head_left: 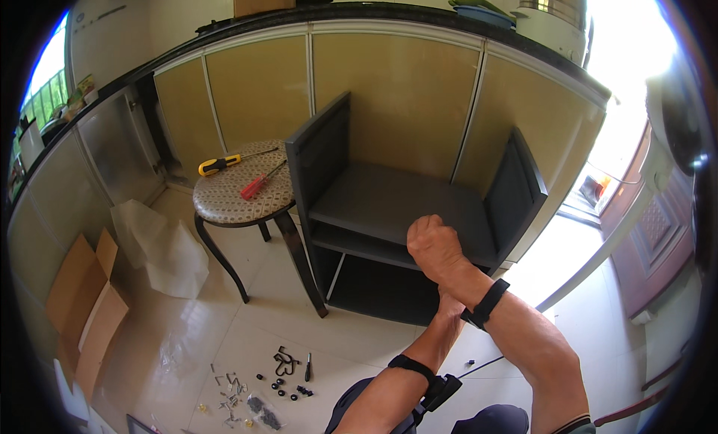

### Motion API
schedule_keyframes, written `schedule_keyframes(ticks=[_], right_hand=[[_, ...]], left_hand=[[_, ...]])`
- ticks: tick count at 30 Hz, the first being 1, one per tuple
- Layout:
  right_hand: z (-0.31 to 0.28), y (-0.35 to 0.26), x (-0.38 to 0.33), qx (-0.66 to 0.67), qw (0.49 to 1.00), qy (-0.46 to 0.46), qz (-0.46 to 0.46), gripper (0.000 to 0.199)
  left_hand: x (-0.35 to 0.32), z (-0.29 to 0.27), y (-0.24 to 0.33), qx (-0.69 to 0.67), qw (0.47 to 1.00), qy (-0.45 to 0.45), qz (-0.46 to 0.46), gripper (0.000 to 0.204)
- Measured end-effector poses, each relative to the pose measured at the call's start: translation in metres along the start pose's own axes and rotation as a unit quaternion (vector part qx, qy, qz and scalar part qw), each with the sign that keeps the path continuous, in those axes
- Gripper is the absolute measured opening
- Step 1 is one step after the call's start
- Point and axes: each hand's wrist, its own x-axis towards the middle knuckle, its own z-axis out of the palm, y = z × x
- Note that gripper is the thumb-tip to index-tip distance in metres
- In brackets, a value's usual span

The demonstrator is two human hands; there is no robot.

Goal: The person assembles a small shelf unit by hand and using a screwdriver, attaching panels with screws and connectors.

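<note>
A dark grey cabinet (407,202) with two raised side panels and an inner shelf stands on the floor before me. My right hand (435,247) is over its front right part, fingers curled closed. Whatever those fingers may hold is hidden. Lower down, my left hand (449,305) is by the cabinet's front right edge, mostly covered by my right wrist, so its fingers do not show. Both wrists wear black straps. Left of the cabinet, a patterned round stool (224,198) carries a yellow-and-black screwdriver (219,164) and a red-handled screwdriver (258,185).
Screws and small metal parts (232,389), black hooks (284,361), a small black screwdriver (307,367) and round black pieces (281,393) lie on the floor. An opened cardboard box (86,314) and white packing sheet (164,251) are at left. Counter cupboards (396,97) stand behind.
</note>
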Motion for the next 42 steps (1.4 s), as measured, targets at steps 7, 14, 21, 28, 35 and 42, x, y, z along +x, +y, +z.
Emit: schedule_keyframes(ticks=[7, 14, 21, 28, 35, 42], right_hand=[[-0.025, 0.021, 0.001, 0.016, 0.999, -0.012, 0.029, 0.021], [-0.051, 0.033, -0.001, 0.075, 0.995, 0.003, 0.061, 0.019], [-0.068, 0.031, -0.007, 0.109, 0.99, 0.053, 0.076, 0.016], [-0.11, 0.055, -0.009, 0.184, 0.963, 0.072, 0.184, 0.03], [-0.181, 0.098, 0.001, 0.279, 0.875, 0.299, 0.259, 0.009], [-0.257, 0.153, -0.112, -0.077, 0.957, 0.218, 0.176, 0.007]], left_hand=[[0.024, 0.056, 0.061, -0.06, 0.923, 0.277, -0.261, 0.025], [0.031, 0.057, 0.055, -0.207, 0.895, 0.299, -0.257, 0.028], [0.023, 0.013, 0.001, -0.297, 0.891, 0.252, -0.233, 0.029], [0.032, 0.035, 0.006, -0.252, 0.873, 0.347, -0.232, 0.019], [0.031, 0.06, 0.049, -0.19, 0.892, 0.323, -0.253, 0.022], [0.033, 0.056, 0.063, -0.189, 0.871, 0.346, -0.294, 0.028]])
